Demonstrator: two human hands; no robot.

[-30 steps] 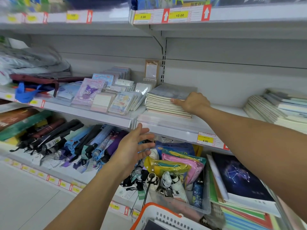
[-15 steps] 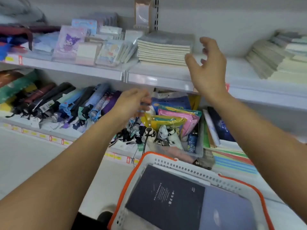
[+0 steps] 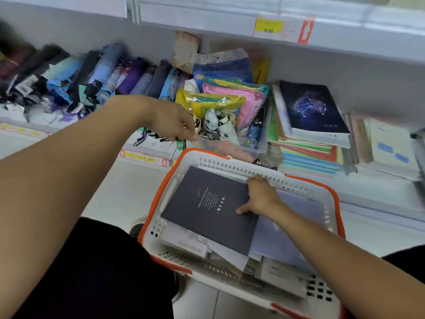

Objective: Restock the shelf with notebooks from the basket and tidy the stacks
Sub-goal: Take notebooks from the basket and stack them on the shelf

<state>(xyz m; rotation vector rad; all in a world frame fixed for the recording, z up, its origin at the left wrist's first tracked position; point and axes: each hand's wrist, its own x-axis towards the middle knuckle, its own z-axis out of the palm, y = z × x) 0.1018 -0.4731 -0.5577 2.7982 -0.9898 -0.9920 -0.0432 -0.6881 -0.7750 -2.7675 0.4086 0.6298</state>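
Head view: right hand [image 3: 261, 196] reaching down into white basket [image 3: 250, 168] with orange rim, fingers curling over far edge of dark notebook [image 3: 207, 208], thumb pressing on its cover, gripping it. Dark notebook lying on top of other notebooks in basket, pale lilac notebook [image 3: 287, 236] just beside it on the right. Left hand [image 3: 171, 122] hanging above basket's far left corner, fingers loosely curled, holding nothing as far as visible. Sitting behind basket: lower shelf [image 3: 377, 192] carrying stack topped by constellation notebook [image 3: 312, 109], clear bin [image 3: 230, 149] of coloured pouches, row of folded umbrellas [image 3: 96, 77] further left. Showing on upper shelf edge: yellow price tag [image 3: 269, 27] reading 6.00.
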